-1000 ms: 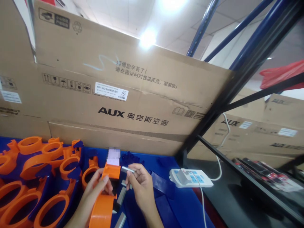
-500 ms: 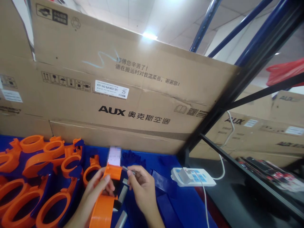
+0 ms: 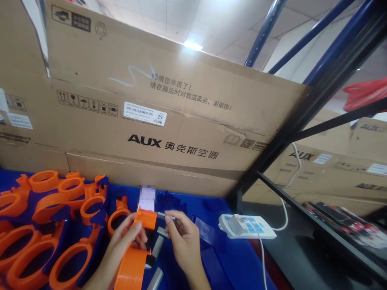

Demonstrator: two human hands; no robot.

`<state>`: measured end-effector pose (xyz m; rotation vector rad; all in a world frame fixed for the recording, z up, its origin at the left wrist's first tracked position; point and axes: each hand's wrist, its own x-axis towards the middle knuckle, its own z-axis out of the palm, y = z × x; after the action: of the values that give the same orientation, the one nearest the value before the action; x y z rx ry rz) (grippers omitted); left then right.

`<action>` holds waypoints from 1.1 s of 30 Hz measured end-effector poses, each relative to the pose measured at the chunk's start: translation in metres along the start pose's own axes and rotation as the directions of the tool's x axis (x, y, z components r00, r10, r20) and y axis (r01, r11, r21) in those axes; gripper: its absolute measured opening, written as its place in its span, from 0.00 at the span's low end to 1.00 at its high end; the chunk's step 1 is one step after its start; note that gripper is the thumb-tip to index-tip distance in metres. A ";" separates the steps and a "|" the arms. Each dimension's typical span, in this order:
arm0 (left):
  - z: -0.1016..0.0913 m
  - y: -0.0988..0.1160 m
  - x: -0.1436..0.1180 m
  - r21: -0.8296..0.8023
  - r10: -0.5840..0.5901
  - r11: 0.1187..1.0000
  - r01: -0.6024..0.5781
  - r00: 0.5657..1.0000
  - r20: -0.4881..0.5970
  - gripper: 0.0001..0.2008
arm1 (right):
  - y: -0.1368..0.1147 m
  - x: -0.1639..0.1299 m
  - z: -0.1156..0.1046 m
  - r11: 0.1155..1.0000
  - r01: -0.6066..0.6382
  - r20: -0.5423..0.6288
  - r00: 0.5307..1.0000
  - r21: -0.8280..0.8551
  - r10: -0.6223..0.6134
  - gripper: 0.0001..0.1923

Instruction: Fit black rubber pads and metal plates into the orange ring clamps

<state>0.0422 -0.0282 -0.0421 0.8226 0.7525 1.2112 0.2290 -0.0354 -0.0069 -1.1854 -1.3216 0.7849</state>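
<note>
Warehouse corner, blue table (image 3: 232,266) backed by tall cardboard boxes (image 3: 169,121) and dark shelf framing. Left hand (image 3: 125,237) grasps an orange plastic clamp (image 3: 137,249), fingers wrapped round its neck just under the square head; the ring end hangs toward the bottom edge, above the table. Right hand (image 3: 181,237) pinches a short metal pin (image 3: 165,216) between thumb and fingertip, its tip touching the clamp head. Clamp looks light, rigid, printed or moulded with a matte face; best gripped at the thick neck, since the thin ring would likely flex. Pin is small, smooth and probably slippery, easy to drop. More grey metal bars (image 3: 157,246) lie below the hands. Heap of orange rings (image 3: 51,225) with dark blue pieces at left. White power strip (image 3: 246,226) with cord at right, well apart.
</note>
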 end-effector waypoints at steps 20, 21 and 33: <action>-0.021 -0.011 0.027 -0.045 -0.200 0.978 0.202 0.979 0.046 0.20 | 0.000 -0.001 -0.001 0.995 0.063 0.023 0.998 -0.078 -0.062 0.12; -0.021 -0.011 0.028 -0.052 -0.198 0.978 0.200 0.979 0.044 0.19 | 0.000 -0.001 -0.001 0.995 0.063 0.026 0.998 -0.076 -0.061 0.12; -0.020 -0.014 0.014 -0.313 -0.161 0.930 0.194 0.978 0.130 0.19 | 0.009 -0.005 0.009 0.958 0.172 -0.098 0.975 -0.232 -0.198 0.10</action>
<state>0.0343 -0.0142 -0.0650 0.5268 0.5133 1.0839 0.2214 -0.0360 -0.0181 -1.2414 -1.4223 0.4313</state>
